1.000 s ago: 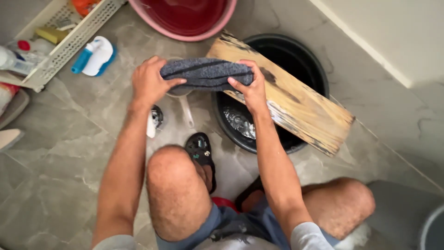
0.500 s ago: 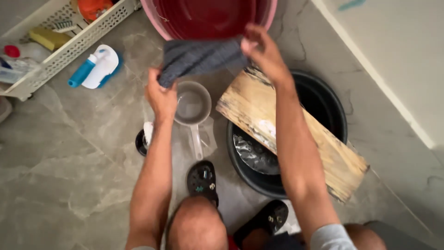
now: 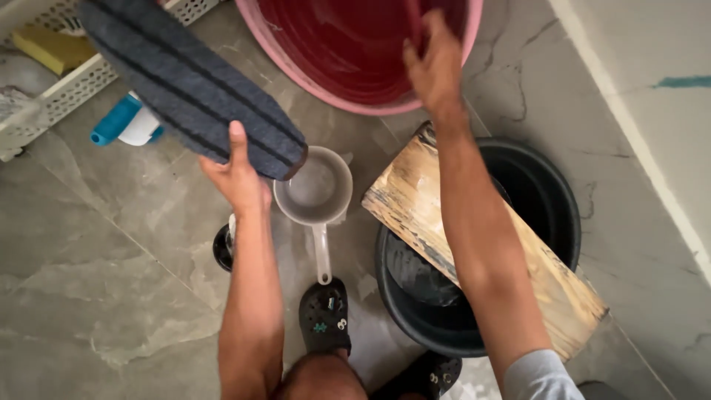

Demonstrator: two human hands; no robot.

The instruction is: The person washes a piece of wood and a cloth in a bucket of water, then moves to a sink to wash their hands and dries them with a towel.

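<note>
My left hand (image 3: 238, 174) grips the near edge of a dark grey striped mat (image 3: 185, 81), which is spread out and lifted to the upper left, above the floor. My right hand (image 3: 433, 63) reaches forward over the rim of a red basin with a pink rim (image 3: 296, 70); its fingers are loosely curled and I see nothing in them. Below my right forearm a worn wooden board (image 3: 415, 200) lies slanted across a black tub (image 3: 552, 200). A grey plastic scoop with a handle (image 3: 317, 192) sits on the floor between my arms.
A white perforated basket (image 3: 70, 85) with a yellow sponge stands at the upper left, with a blue and white bottle (image 3: 122, 122) beside it. My black clogs (image 3: 324, 315) are at the bottom. A wall base runs along the right. The floor is grey tile.
The mat left my right hand and unfolded; my left hand swung it up and to the left. My right hand moved forward over the red basin. The camera tilted forward.
</note>
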